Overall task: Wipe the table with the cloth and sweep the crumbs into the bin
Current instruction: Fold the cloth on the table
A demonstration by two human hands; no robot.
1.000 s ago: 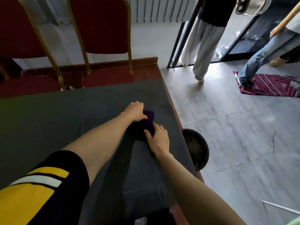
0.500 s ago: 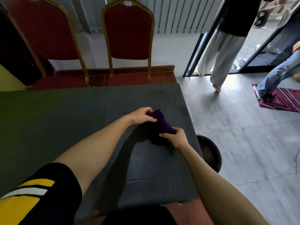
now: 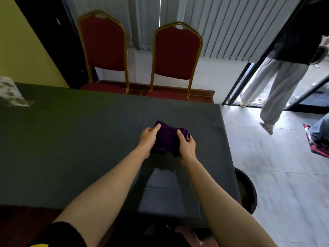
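A dark purple cloth point(image 3: 167, 137) is held between both hands just above the table point(image 3: 80, 139), which is covered in dark grey fabric. My left hand point(image 3: 148, 139) grips the cloth's left edge with the thumb on top. My right hand point(image 3: 187, 146) pinches its right edge. The cloth looks folded or bunched. A round black bin point(image 3: 246, 190) stands on the floor beside the table's right edge, near its front corner. No crumbs show on the dark cover.
Two red chairs point(image 3: 175, 50) with gold frames stand behind the table's far side. A patterned object point(image 3: 12, 92) lies at the table's far left. People's legs point(image 3: 272, 97) stand at the open doorway on the right, near a striped mat point(image 3: 318, 145).
The view has swung up and left, showing more of the table and chairs. Both hands have gone from pressing the cloth on the table to holding it by its two sides.
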